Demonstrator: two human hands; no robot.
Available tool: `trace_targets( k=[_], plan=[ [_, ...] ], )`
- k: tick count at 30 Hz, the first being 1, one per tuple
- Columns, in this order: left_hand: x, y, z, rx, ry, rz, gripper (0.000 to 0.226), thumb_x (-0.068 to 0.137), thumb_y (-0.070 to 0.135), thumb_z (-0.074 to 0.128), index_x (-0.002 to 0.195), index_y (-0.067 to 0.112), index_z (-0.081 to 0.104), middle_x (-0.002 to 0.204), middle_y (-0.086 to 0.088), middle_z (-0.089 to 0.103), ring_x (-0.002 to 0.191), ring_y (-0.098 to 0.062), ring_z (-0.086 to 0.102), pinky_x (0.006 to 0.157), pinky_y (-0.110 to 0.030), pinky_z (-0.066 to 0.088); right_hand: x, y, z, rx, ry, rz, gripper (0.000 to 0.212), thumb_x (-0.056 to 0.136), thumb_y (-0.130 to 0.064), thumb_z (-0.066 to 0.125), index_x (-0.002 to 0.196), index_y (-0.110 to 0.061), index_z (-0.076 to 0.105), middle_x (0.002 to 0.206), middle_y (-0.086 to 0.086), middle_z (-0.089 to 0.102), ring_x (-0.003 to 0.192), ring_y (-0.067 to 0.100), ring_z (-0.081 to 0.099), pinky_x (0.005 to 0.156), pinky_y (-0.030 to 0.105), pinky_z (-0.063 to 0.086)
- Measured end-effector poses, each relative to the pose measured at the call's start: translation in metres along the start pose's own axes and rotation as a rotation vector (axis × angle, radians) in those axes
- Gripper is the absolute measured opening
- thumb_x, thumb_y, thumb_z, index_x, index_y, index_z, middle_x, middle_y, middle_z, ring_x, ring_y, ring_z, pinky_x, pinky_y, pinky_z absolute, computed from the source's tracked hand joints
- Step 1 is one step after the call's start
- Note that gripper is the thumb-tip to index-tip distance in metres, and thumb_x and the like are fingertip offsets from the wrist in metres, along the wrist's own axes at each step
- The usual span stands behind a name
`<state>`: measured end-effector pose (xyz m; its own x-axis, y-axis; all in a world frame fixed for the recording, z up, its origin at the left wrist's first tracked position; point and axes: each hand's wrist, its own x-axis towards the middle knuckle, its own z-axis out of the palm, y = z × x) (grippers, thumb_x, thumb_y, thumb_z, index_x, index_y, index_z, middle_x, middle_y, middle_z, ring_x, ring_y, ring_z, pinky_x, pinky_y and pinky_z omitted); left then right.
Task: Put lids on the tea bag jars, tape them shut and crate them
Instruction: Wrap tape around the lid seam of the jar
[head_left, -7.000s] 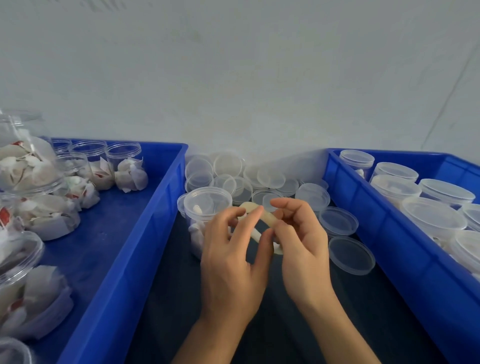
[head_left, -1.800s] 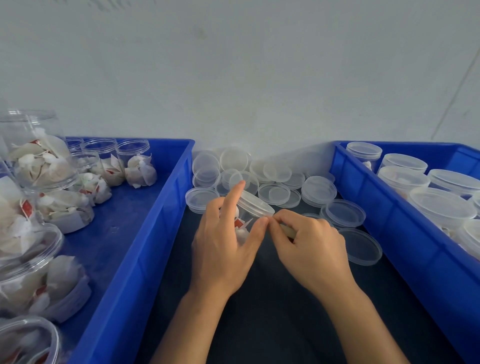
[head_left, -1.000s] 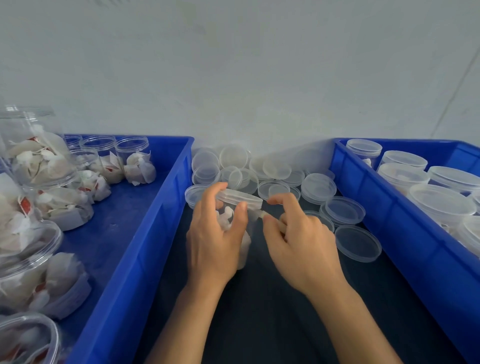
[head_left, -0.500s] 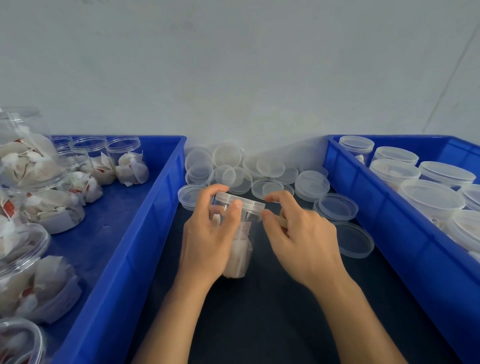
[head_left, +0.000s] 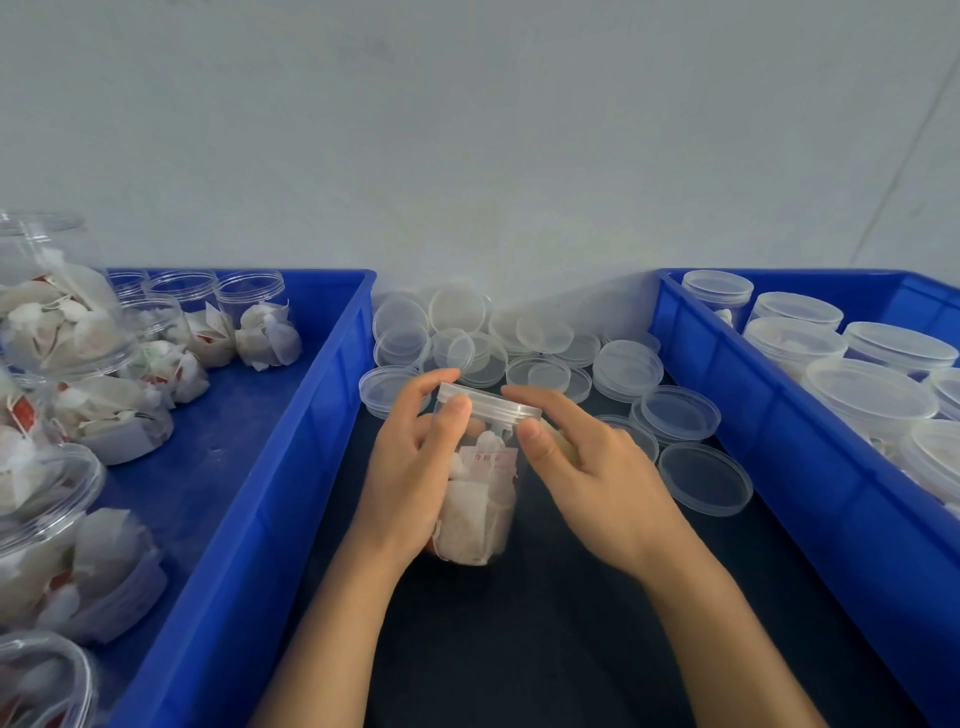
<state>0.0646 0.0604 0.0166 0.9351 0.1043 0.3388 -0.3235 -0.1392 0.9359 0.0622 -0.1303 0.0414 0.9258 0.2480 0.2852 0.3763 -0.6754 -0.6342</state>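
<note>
A clear jar of tea bags (head_left: 480, 504) stands on the dark table between the two crates, with a clear lid (head_left: 491, 402) on top. My left hand (head_left: 415, 467) grips the jar's left side, thumb on the lid's rim. My right hand (head_left: 587, 467) curls round the right side, thumb and forefinger on the lid's edge. A pale roll of tape (head_left: 563, 444) shows partly under my right fingers. The left blue crate (head_left: 291, 467) holds open jars of tea bags (head_left: 260, 322). In the right blue crate (head_left: 779, 467) stand lidded jars (head_left: 867, 389).
Several loose clear lids (head_left: 540, 353) lie heaped on the dark table (head_left: 545, 623) against the white wall. Two more lids (head_left: 704, 478) lie beside my right hand. Large open jars of tea bags (head_left: 47, 519) crowd the left crate's near end.
The jar was tilted during taping and now stands upright on the table. My hands came down with it, and my right thumb moved onto the lid's edge.
</note>
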Motion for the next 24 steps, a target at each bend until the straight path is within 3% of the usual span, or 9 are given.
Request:
trace_targets(
  k=[2, 4, 8, 11, 13, 17, 20, 22, 24],
  plan=[
    [-0.001, -0.002, 0.000, -0.045, -0.010, -0.011, 0.060, 0.088, 0.071, 0.052, 0.141, 0.043, 0.053, 0.118, 0.033, 0.069, 0.109, 0.005, 0.069, 0.081, -0.011, 0.055, 0.001, 0.002, 0.001, 0.096, -0.001, 0.005, 0.032, 0.104, -0.063, 0.040, 0.135, -0.065, 0.050, 0.077, -0.032, 0.066, 0.084, 0.005, 0.061, 0.077, 0.034, 0.047],
    [-0.003, -0.004, 0.000, -0.037, -0.038, -0.019, 0.067, 0.086, 0.076, 0.052, 0.145, 0.043, 0.049, 0.120, 0.034, 0.068, 0.112, 0.006, 0.068, 0.084, -0.020, 0.058, 0.002, 0.003, 0.001, 0.110, 0.003, 0.008, 0.032, 0.104, -0.060, 0.045, 0.135, -0.062, 0.053, 0.075, -0.034, 0.064, 0.081, 0.003, 0.058, 0.076, 0.032, 0.046],
    [-0.006, -0.002, -0.001, 0.106, -0.062, -0.068, 0.075, 0.078, 0.085, 0.057, 0.141, 0.048, 0.042, 0.119, 0.033, 0.068, 0.108, 0.006, 0.069, 0.097, -0.036, 0.058, 0.001, 0.004, 0.001, 0.100, 0.025, 0.026, 0.034, 0.102, -0.062, 0.049, 0.136, -0.060, 0.055, 0.091, -0.031, 0.071, 0.103, 0.006, 0.065, 0.091, 0.038, 0.054],
    [-0.006, 0.001, -0.001, 0.266, 0.073, -0.029, 0.065, 0.076, 0.086, 0.057, 0.128, 0.048, 0.049, 0.112, 0.026, 0.070, 0.099, 0.005, 0.069, 0.088, -0.039, 0.062, 0.001, 0.002, 0.002, 0.047, 0.045, 0.014, 0.037, 0.102, -0.065, 0.044, 0.137, -0.059, 0.055, 0.067, -0.033, 0.061, 0.086, 0.004, 0.060, 0.083, 0.036, 0.050],
    [-0.008, 0.002, 0.002, 0.295, 0.151, 0.002, 0.059, 0.078, 0.083, 0.057, 0.125, 0.047, 0.053, 0.111, 0.026, 0.069, 0.098, 0.005, 0.069, 0.083, -0.037, 0.064, 0.001, -0.002, 0.004, 0.012, 0.071, 0.000, 0.041, 0.100, -0.069, 0.040, 0.137, -0.058, 0.054, 0.066, -0.030, 0.063, 0.082, 0.004, 0.060, 0.081, 0.035, 0.049],
    [-0.013, 0.003, 0.018, 0.303, 0.153, -0.020, 0.076, 0.079, 0.087, 0.051, 0.143, 0.048, 0.041, 0.119, 0.023, 0.068, 0.108, 0.004, 0.066, 0.091, -0.033, 0.058, 0.000, -0.005, 0.010, 0.041, 0.094, -0.012, 0.040, 0.098, -0.072, 0.038, 0.135, -0.061, 0.049, 0.073, -0.013, 0.071, 0.076, 0.006, 0.065, 0.076, 0.035, 0.052],
    [-0.010, 0.000, 0.019, 0.216, 0.165, 0.002, 0.080, 0.083, 0.084, 0.052, 0.148, 0.038, 0.042, 0.122, 0.017, 0.069, 0.111, -0.003, 0.069, 0.094, -0.038, 0.061, 0.000, -0.002, 0.011, 0.217, 0.052, -0.002, 0.031, 0.103, -0.053, 0.049, 0.133, -0.060, 0.051, 0.070, -0.006, 0.064, 0.065, 0.004, 0.058, 0.067, 0.031, 0.045],
    [-0.009, -0.001, 0.016, 0.138, 0.174, 0.002, 0.075, 0.086, 0.079, 0.054, 0.146, 0.034, 0.046, 0.117, 0.017, 0.071, 0.108, -0.003, 0.071, 0.093, -0.041, 0.062, 0.000, -0.001, 0.011, 0.326, 0.011, -0.003, 0.039, 0.102, -0.038, 0.051, 0.133, -0.061, 0.052, 0.072, 0.002, 0.058, 0.062, 0.004, 0.052, 0.066, 0.031, 0.043],
    [-0.009, -0.002, 0.013, 0.094, 0.191, 0.006, 0.073, 0.088, 0.075, 0.056, 0.145, 0.030, 0.049, 0.116, 0.021, 0.071, 0.108, -0.002, 0.070, 0.094, -0.039, 0.060, 0.000, -0.001, 0.011, 0.319, 0.002, -0.017, 0.042, 0.102, -0.033, 0.052, 0.134, -0.061, 0.052, 0.066, -0.003, 0.051, 0.058, 0.004, 0.047, 0.062, 0.029, 0.041]
  ],
)
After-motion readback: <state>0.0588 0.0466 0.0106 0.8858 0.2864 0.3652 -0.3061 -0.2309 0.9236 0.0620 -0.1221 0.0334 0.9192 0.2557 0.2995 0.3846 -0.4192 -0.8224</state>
